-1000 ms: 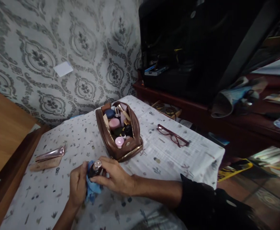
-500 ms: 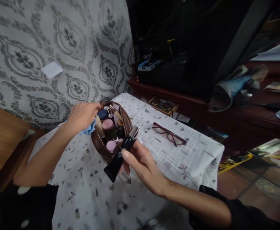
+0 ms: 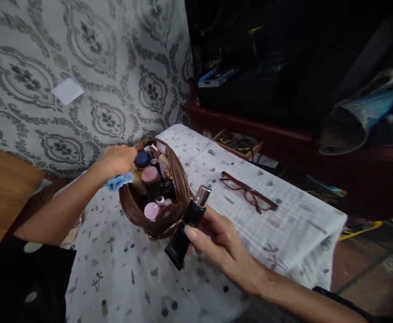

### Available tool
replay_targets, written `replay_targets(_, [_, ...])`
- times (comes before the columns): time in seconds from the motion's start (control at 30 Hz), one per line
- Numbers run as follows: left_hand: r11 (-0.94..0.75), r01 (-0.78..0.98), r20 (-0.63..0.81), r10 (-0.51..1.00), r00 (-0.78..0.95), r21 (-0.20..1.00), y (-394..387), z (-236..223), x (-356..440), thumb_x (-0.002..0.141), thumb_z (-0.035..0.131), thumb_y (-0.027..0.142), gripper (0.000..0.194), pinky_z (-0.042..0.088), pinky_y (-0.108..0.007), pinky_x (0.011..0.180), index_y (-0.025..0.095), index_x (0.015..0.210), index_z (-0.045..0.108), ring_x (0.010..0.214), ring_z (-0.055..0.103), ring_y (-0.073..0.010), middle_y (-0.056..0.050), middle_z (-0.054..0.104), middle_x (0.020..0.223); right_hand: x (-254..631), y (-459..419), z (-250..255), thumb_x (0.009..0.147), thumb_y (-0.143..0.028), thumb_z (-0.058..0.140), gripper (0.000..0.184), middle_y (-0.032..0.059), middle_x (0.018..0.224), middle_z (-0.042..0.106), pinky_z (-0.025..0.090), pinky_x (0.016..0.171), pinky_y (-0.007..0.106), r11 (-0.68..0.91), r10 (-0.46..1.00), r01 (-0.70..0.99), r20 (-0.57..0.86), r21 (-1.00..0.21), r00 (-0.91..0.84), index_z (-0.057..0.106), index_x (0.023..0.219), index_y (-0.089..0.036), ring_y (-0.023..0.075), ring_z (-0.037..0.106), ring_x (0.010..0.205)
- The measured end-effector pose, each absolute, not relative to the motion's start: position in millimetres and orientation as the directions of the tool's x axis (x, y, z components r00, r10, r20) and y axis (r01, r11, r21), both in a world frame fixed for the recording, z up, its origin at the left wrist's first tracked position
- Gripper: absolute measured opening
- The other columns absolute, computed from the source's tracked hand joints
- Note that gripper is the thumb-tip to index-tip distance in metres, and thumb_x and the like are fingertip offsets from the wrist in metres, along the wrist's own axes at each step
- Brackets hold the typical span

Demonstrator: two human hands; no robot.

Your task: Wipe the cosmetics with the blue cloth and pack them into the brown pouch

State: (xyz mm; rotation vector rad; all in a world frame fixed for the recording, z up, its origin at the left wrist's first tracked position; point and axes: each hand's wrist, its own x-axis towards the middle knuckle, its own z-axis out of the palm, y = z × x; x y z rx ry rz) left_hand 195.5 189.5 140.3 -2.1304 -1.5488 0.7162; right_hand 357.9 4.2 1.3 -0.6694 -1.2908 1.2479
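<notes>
My right hand [image 3: 226, 244] is closed around a black cosmetic tube [image 3: 179, 244] with a shiny silver cap, tilted with the cap up. The tube is just in front of a brown makeup bag [image 3: 179, 175], unzipped and full of cosmetics. Curled over the bag's far left edge is my left hand [image 3: 119, 159], its fingertips partly hidden. In the bag I see a dark blue round lid [image 3: 142, 159], pink round-lidded jars [image 3: 150, 175], brushes and several small bottles. A blue scrunchie [image 3: 118, 181] circles my left wrist.
Dark red eyeglasses [image 3: 248, 193] lie on the white patterned cloth [image 3: 230, 215] right of the bag. Behind stand a dark red cabinet [image 3: 283, 134] and a large black screen [image 3: 266, 67]. A small wooden tray [image 3: 238, 143] sits beyond the cloth's edge. Patterned wallpaper [image 3: 109, 116] covers the wall.
The view has shifted slightly, and the bag looks closer. My right hand, still holding the tube, is lower and further right, away from the bag's opening. My left hand stays on the bag's edge.
</notes>
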Motion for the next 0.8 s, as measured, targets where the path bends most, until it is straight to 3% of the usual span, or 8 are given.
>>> replay_targets(0.2, [-0.302,0.716,-0.137,0.950,0.280,-0.630,189,135,194,0.082,0.062,0.031,0.031,0.052,-0.038,0.079,0.015,0.107,0.073,0.095,0.071,-0.0348,-0.018,0.075,0.098,363,5,-3,0.098,-0.045,0.053,0.031,0.0023,0.082,0.062,0.052,0.065,0.024,0.266,0.933,-0.181,0.300,-0.947,-0.196,0.061,0.113,-0.019,0.0141,0.058,0.072])
replay_targets(0.43, [-0.274,0.721,-0.093,0.955,0.281,-0.637,183,129,193,0.085,0.058,0.027,0.027,0.049,-0.041,0.080,0.015,0.102,0.076,0.100,0.069,-0.0360,-0.016,0.074,0.101,367,10,-6,0.096,-0.041,0.058,0.024,0.0027,0.083,0.066,0.053,0.066,0.025,0.335,0.930,-0.049,0.338,-0.941,-0.146,0.065,0.109,-0.022,0.0160,0.061,0.075])
replay_targets(0.57, [-0.309,0.712,-0.082,0.939,0.335,-0.631,182,127,192,0.083,0.059,0.020,0.027,0.048,-0.039,0.078,0.015,0.105,0.074,0.100,0.068,-0.0344,-0.015,0.072,0.107,368,10,-5,0.093,-0.041,0.064,0.019,0.0035,0.084,0.069,0.056,0.064,0.026,0.351,0.933,0.012,0.349,-0.936,-0.088,0.069,0.097,-0.023,0.0167,0.065,0.075])
replay_targets(0.7, [-0.319,0.754,-0.041,0.931,0.363,-0.574,182,127,185,0.086,0.057,0.020,0.020,0.048,-0.037,0.079,0.016,0.097,0.074,0.098,0.068,-0.0312,-0.012,0.072,0.105,371,8,2,0.093,-0.041,0.064,0.023,0.0047,0.089,0.070,0.059,0.064,0.028,0.330,0.939,-0.069,0.335,-0.941,-0.074,0.067,0.110,-0.026,0.0172,0.067,0.073])
replay_targets(0.8, [-0.321,0.796,0.014,0.924,0.382,-0.513,185,127,175,0.089,0.056,0.029,0.020,0.047,-0.036,0.081,0.020,0.091,0.074,0.096,0.067,-0.0279,-0.007,0.072,0.101,376,9,11,0.090,-0.041,0.068,0.027,0.0044,0.086,0.070,0.057,0.052,0.025,0.309,0.949,-0.125,0.314,-0.943,-0.020,0.065,0.114,-0.028,0.0147,0.065,0.060])
